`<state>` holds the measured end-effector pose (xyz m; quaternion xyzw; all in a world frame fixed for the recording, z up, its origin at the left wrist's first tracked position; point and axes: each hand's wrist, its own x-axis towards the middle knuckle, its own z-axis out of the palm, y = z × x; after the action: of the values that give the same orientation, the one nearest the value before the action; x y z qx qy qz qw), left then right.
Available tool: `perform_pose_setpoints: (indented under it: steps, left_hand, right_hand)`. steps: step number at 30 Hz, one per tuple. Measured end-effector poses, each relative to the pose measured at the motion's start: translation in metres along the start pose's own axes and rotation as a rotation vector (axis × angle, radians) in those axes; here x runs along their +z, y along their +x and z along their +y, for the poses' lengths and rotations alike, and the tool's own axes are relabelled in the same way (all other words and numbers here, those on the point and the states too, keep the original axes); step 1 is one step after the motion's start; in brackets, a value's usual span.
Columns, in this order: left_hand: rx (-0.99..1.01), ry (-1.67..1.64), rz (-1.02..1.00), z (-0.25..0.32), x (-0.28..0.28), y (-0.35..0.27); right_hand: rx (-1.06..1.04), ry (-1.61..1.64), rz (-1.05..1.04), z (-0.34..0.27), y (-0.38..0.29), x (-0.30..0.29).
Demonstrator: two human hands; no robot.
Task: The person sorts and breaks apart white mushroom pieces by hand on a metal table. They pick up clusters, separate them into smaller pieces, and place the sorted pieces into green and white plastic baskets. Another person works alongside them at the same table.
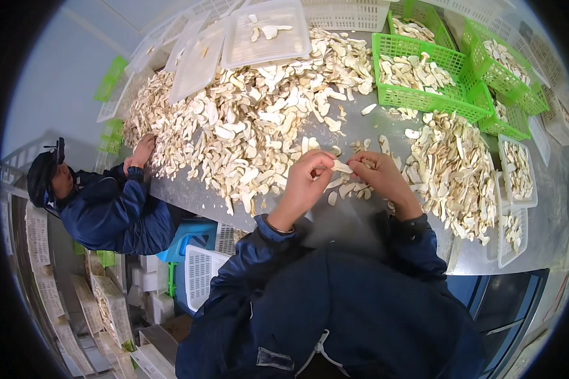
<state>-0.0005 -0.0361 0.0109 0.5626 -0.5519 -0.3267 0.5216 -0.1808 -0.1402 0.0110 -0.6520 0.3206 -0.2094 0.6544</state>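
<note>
Above the table edge, my left hand [306, 184] pinches one end of a pale mushroom slice [342, 167] between thumb and fingers. My right hand [383, 179] grips the other end of the same slice, and more mushroom seems tucked under its curled fingers. Several loose slices [348, 189] lie on the metal tabletop [355, 116] under and between my hands. A large heap of mushroom slices [246, 123] spreads to the left and beyond my left hand. To the right of my right hand is a smaller heap [455, 175].
Green baskets [422, 97] with slices stand at the back right. Clear plastic trays [516, 237] line the right side. A plastic tray [265, 47] with a few slices rests on the heap's far edge. Another person [114, 208] works at the left, hands at the heap.
</note>
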Motion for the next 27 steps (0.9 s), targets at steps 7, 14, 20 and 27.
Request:
perform_pose_setpoints:
  steps: [7, 14, 20, 27]
  left_hand:
    - [-0.146, -0.045, 0.068, -0.010, 0.003, 0.001]
    - [-0.158, -0.051, 0.064, -0.025, 0.001, 0.004]
    - [-0.164, -0.061, 0.046, -0.020, -0.004, 0.005]
    - [-0.212, -0.138, 0.044, -0.014, -0.010, 0.001]
  right_hand:
    - [-0.027, 0.140, 0.040, 0.018, 0.003, -0.006]
    - [-0.116, -0.018, 0.173, 0.026, 0.003, -0.017]
    - [-0.069, -0.026, 0.093, -0.010, -0.020, -0.067]
    - [-0.336, 0.488, 0.690, -0.065, -0.031, -0.152]
